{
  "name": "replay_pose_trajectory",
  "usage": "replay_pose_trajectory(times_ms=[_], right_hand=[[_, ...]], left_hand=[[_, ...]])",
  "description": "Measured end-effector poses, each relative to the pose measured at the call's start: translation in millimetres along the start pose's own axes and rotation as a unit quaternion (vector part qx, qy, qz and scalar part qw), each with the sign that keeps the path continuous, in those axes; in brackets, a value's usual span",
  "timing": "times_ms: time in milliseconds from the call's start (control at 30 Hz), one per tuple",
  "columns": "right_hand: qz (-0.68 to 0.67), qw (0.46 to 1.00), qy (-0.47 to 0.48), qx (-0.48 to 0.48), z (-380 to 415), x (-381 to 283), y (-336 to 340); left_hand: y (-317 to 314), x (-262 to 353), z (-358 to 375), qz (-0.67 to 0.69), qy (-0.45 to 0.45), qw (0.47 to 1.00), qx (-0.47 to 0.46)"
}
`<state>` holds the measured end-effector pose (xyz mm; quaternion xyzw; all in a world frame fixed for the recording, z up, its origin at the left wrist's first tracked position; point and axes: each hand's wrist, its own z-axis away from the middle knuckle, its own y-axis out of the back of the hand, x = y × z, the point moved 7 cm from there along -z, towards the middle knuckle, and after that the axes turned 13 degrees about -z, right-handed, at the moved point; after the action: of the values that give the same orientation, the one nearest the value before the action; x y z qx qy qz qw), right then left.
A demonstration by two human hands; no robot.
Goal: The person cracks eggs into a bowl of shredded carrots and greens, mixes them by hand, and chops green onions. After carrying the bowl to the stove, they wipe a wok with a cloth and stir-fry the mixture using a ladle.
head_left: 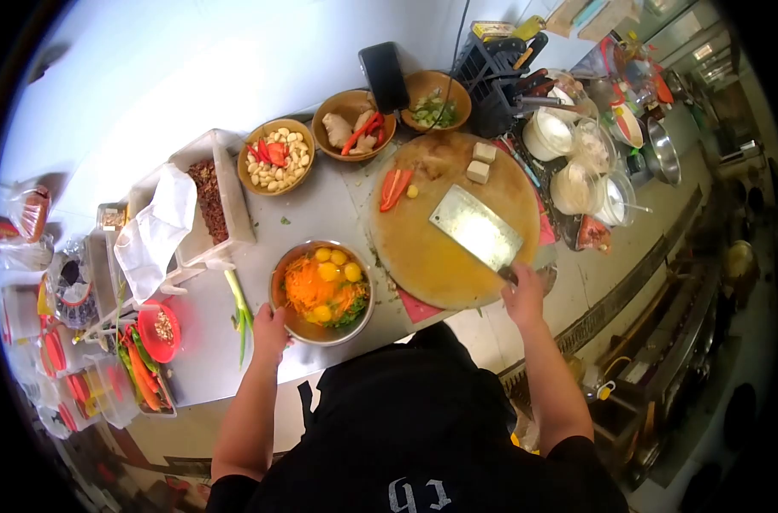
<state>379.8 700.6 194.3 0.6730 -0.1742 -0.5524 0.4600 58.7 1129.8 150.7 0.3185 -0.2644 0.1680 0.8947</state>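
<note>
A metal bowl [365,318] holds shredded carrot [303,286], several egg yolks [327,271] and chopped greens. My left hand [272,333] is at the bowl's lower left side, its fingers close together near the rim; what they grip is too small to make out. On the round wooden board [449,286] lies a cleaver [474,226], blade flat. My right hand [523,293] is closed at the board's right edge, on the handle end of the cleaver. Red pepper [395,188], a small yellow piece [412,191] and white blocks [478,172] rest farther back on the board.
Bowls of garlic [278,175], ginger [338,130] and chopped greens [432,111] stand along the wall. A phone [383,77] leans there. Left are a white bin [242,209], green onion [238,299] and red bowl [160,342]; right, a knife rack [487,68] and seasoning tubs [550,135].
</note>
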Motion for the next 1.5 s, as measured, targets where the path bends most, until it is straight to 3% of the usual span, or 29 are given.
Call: replay_pose_trajectory(times_ms=[33,167,300,367,467,533,567,633,733,800,900,967,1000,1233,1300,1500], right_hand=[[-0.047,0.999,-0.014,-0.011,-9.3,4.2,-1.3],[-0.092,0.991,0.093,0.005,-85.0,-8.5,5.8],[-0.108,0.97,0.216,-0.009,-191.5,-55.5,5.4],[-0.154,0.957,0.246,-0.014,-247.3,-83.6,0.1],[-0.103,0.956,0.273,-0.043,-325.0,-110.2,-32.7],[0.034,0.968,0.216,-0.121,-361.6,-123.3,-55.2],[0.03,0.967,0.22,-0.123,-373.6,-131.4,-58.6],[0.165,0.946,0.128,-0.247,-391.2,-124.5,-82.9],[0.046,0.98,0.095,-0.17,-425.5,-96.9,-116.5],[-0.022,0.988,0.058,-0.144,-429.1,-95.5,-110.1],[0.082,0.979,0.092,-0.164,-423.6,-93.5,-96.1],[-0.035,0.971,0.198,-0.128,-417.9,-106.2,-74.2],[-0.025,0.968,0.229,-0.1,-413.5,-111.1,-64.6],[-0.056,0.973,0.214,-0.067,-415.0,-106.2,-60.7],[0.041,0.967,0.164,-0.191,-419.3,-103.6,-93.2],[0.104,0.959,0.182,-0.191,-423.3,-108.9,-127.6]], left_hand=[[-3.7,1.7,3.6,0.002,0.001,1.0,0.004],[-13.2,-4.3,21.1,-0.015,-0.013,0.996,0.085],[-33.2,-12.4,45.4,0.06,0.047,0.99,0.118],[-41.9,-17.7,61.7,0.073,0.09,0.981,0.154],[-56.1,-21.1,95.3,0.111,0.117,0.971,0.174],[-62.0,-39.6,113.9,0.118,0.126,0.967,0.189],[-64.5,-49.9,122.4,0.124,0.127,0.965,0.195],[-66.6,-64.0,136.1,0.127,0.143,0.961,0.198],[-68.7,-84.9,148.2,0.139,0.182,0.953,0.199],[-64.4,-90.5,145.8,0.142,0.177,0.952,0.206],[-53.3,-89.9,135.3,0.14,0.164,0.954,0.209],[-45.4,-79.0,125.2,0.138,0.154,0.956,0.209],[-40.4,-69.6,119.7,0.126,0.145,0.959,0.206],[-20.1,-41.1,88.5,0.097,0.1,0.973,0.185],[-18.4,-40.2,93.0,0.088,0.102,0.972,0.191],[-18.2,-60.6,120.5,0.074,0.133,0.966,0.211]])
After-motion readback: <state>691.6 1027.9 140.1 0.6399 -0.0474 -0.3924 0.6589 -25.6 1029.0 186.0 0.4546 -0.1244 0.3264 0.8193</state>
